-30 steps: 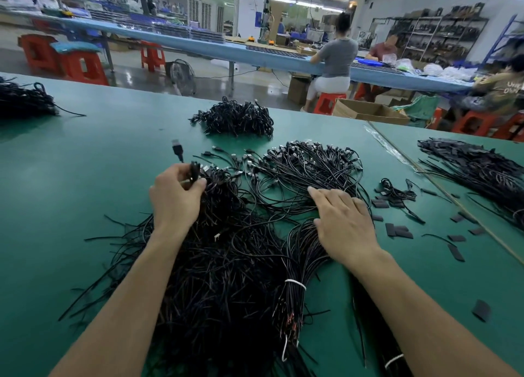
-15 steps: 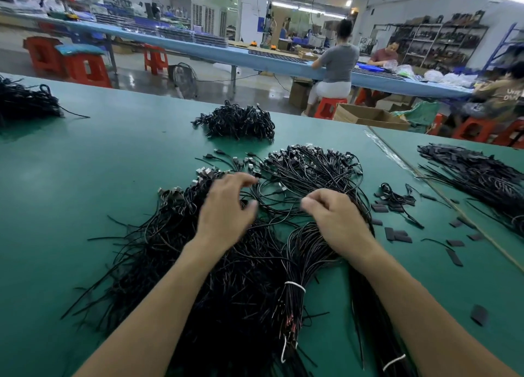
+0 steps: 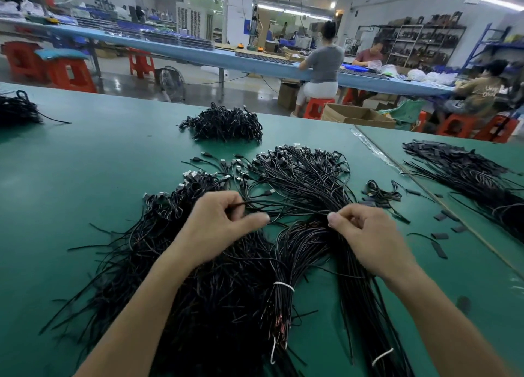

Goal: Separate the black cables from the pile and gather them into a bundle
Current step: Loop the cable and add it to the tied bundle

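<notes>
Pinching one thin black cable [image 3: 243,203] between thumb and curled fingers, the left hand [image 3: 215,229] sits over the loose pile [image 3: 198,305] of black cables on the green table [image 3: 85,183]. The right hand [image 3: 374,240] is just beside it, fingers curled and thumb pressed to forefinger atop the strands; whether a strand lies in that pinch I cannot tell. Between the wrists lies a bundle [image 3: 286,257] bound with a white tie [image 3: 283,286], its plug ends [image 3: 300,169] fanned out beyond the hands. A second tied bundle [image 3: 365,314] runs beneath the right forearm. Farther back sits a separate heap [image 3: 224,124]; small black strips [image 3: 439,236] lie scattered to the right.
</notes>
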Tool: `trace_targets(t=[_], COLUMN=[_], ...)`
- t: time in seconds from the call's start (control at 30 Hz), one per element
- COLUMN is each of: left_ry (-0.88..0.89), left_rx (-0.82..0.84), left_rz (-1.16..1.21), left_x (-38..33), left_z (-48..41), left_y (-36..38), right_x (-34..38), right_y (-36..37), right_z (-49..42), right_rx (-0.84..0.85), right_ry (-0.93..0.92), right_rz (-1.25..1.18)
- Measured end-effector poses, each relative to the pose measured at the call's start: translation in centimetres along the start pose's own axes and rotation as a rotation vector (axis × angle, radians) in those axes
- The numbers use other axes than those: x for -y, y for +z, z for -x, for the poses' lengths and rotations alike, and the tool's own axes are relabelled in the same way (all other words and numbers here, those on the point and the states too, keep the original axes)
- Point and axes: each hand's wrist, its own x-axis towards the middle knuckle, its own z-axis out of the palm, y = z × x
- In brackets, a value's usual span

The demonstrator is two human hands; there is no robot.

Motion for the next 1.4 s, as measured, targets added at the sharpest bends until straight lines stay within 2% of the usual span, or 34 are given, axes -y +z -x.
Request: trace_targets(t=[0.07, 0.17, 0.3, 0.43, 0.5, 0.57, 0.6, 0.67, 0.73, 0.8, 0.97, 1.03, 1.1, 1.17, 1.3, 1.4], left_ry=[-0.03, -0.056, -0.042, -0.032, -0.003, 0.007, -0.009, -0.063, -0.119, -0.151, -0.088, -0.077, -0.142, -0.188, -0.212, -0.222], left_rx=[0.162, 0.192, 0.204, 0.383, 0.419, 0.34, 0.272, 0.155, 0.122, 0.22, 0.778, 0.871, 0.823, 0.704, 0.314, 0.033], left_rz=[-0.031, 0.031, -0.019, -0.02, -0.033, -0.076, -0.119, -0.205, -0.256, -0.199, 0.242, 0.377, 0.562, 0.741, 0.968, 1.015], left_x=[-0.8, -1.8, -2.9, -3.5, -3.5, -3.2, -3.1, -2.7, -2.6, -3.0, -5.4, -5.9, -6.2, -6.4, -5.8, -5.1], left_z=[0.4, 0.9, 1.2, 1.7, 1.9, 1.8, 1.7, 1.6, 1.6, 1.6, 2.6, 2.8, 3.0, 3.0, 2.2, 1.6], left_y=[0.1, 0.1, -0.2, -0.1, 0.4, 1.2, 1.4, 1.4, 1.2, 1.4, 2.6, 2.1, 1.6, 1.4, 1.8, 2.2], right_x=[-1.4, -1.2, 0.4, 1.8, 2.4, 2.5, 2.4, 2.1, 1.9, 2.1, 3.1, 3.2, 3.4, 3.5, 4.2, 4.8], right_y=[1.1, 2.3, 3.1, 3.2, 3.2, 3.1, 3.1, 2.9, 2.6, 2.2, 1.6, 1.6, 1.9, 2.7, 4.4, 4.7], right_z=[0.3, 1.3, 2.4, 2.7, 2.5, 2.5, 2.5, 2.7, 2.6, 2.2, 1.0, 0.8, 0.9, 1.2, 3.0, 4.1], right_rx=[0.111, 0.269, 0.306, 0.263, 0.346, 0.447, 0.433, 0.278, 0.117, 0.02, -0.058, -0.091, -0.066, 0.061, 0.396, 0.527], right_ry=[0.042, 0.048, -0.155, -0.312, -0.351, -0.305, -0.261, -0.218, -0.237, -0.23, -0.198, -0.137, -0.073, -0.068, -0.186, -0.235], right_rz=[0.148, 0.17, 0.146, 0.3, 0.287, 0.17, 0.058, -0.127, -0.2, -0.287, -0.463, -0.519, -0.558, -0.488, -0.321, -0.2])
